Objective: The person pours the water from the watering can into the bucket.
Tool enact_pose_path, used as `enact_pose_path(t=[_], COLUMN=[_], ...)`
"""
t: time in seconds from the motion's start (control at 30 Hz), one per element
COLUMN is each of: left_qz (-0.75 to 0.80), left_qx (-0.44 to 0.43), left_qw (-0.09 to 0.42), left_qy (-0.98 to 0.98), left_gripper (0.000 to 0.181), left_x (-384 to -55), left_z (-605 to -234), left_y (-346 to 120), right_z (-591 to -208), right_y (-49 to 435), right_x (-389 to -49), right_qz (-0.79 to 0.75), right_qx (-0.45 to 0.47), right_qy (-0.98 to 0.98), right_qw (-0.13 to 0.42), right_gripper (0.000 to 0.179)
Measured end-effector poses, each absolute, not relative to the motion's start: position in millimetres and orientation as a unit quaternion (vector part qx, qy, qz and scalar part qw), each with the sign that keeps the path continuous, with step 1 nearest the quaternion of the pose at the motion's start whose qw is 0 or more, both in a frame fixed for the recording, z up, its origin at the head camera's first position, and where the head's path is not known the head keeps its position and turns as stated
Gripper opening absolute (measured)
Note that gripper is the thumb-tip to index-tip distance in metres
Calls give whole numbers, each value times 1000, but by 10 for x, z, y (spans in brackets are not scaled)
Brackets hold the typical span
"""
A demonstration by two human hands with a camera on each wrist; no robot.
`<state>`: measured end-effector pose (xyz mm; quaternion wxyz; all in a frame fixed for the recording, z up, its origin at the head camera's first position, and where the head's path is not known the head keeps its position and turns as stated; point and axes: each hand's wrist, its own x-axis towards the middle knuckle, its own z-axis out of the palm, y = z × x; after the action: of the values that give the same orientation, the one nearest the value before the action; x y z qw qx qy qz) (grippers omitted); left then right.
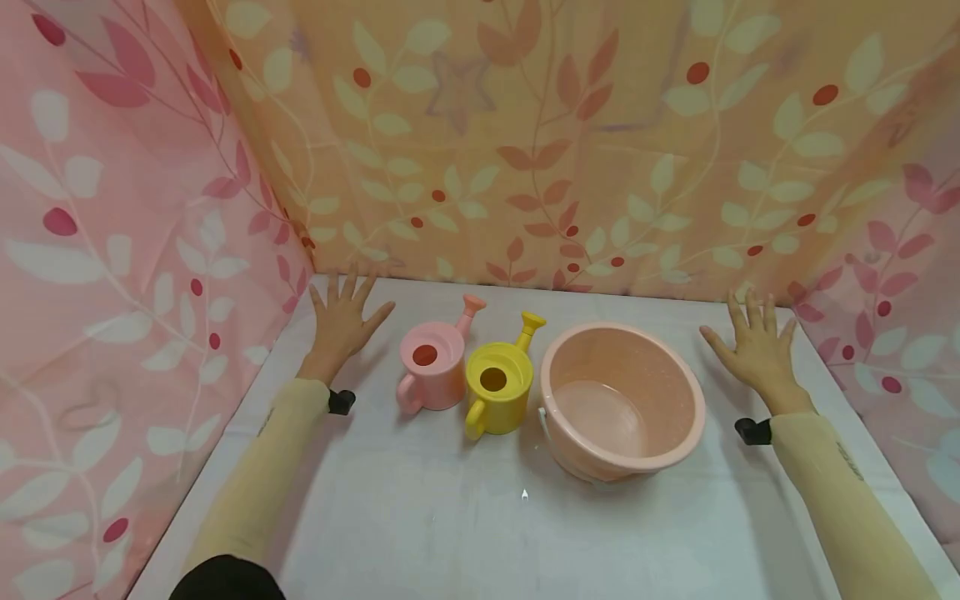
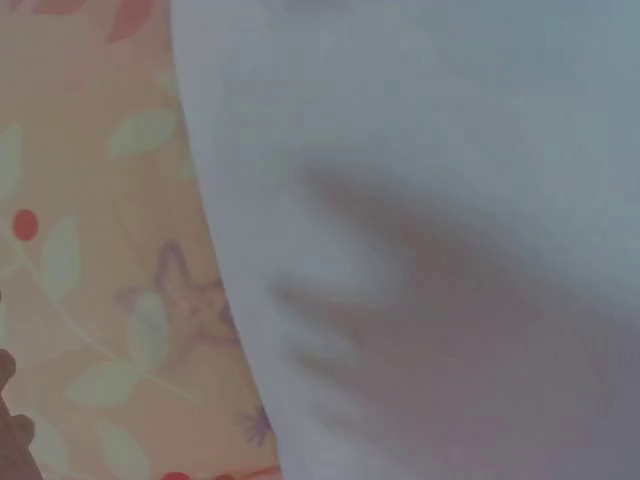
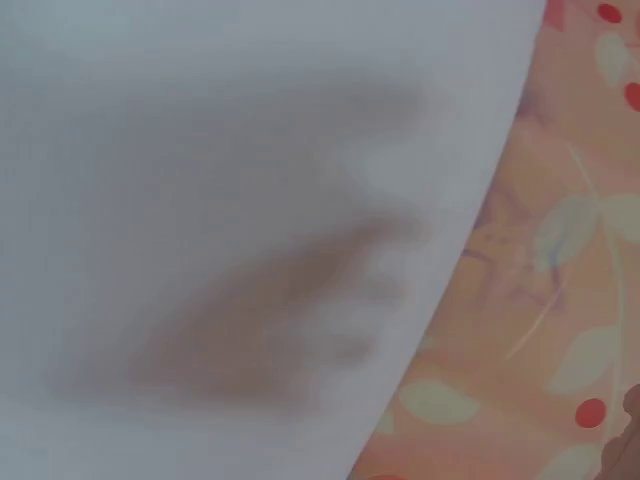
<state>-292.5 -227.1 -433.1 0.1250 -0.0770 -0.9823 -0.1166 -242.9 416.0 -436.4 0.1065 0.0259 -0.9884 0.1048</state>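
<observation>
In the head view my left hand [image 1: 341, 323] is at the table's far left, fingers spread and straight, holding nothing. Nearest to it stands a pink toy watering can [image 1: 442, 379]. A yellow toy watering can [image 1: 504, 408] stands right beside the pink one; both have spouts pointing to the back right. Right of them is a pale pink bucket [image 1: 570, 446] with its inside visible. My right hand [image 1: 763, 358], also with spread fingers and holding nothing, is to the right of the bucket. Only fingertips [image 2: 18, 430] show in the left wrist view, and fingertips [image 3: 622, 440] in the right.
A white cloth [image 1: 420, 508] covers the table, and hand shadows fall on it in both wrist views. Leaf-patterned curtains [image 1: 480, 150] close off the back and both sides. Each wrist wears a small black device, one at the left [image 1: 342, 402] and one at the right [image 1: 752, 432].
</observation>
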Motion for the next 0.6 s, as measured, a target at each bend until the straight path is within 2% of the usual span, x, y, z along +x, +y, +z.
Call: enact_pose_path(t=[0.23, 0.47, 0.6], left_qz=[-181, -257, -289], left_qx=[-75, -89, -92], left_qw=[129, 190, 206], left_qy=[-972, -943, -930], left_gripper=[76, 69, 65], left_x=[-2843, -2710, -2609], left_z=[-4230, -4164, -4115], left_y=[-2144, -2057, -2001], right_z=[-4257, -4119, -4041], right_y=[4067, 3998, 3968], right_x=[-2414, -2343, -2269], right_qz=[170, 259, 306], right_qx=[49, 72, 83], right_qy=[-977, -954, -940], right_qw=[117, 133, 127], right_gripper=[75, 72, 69])
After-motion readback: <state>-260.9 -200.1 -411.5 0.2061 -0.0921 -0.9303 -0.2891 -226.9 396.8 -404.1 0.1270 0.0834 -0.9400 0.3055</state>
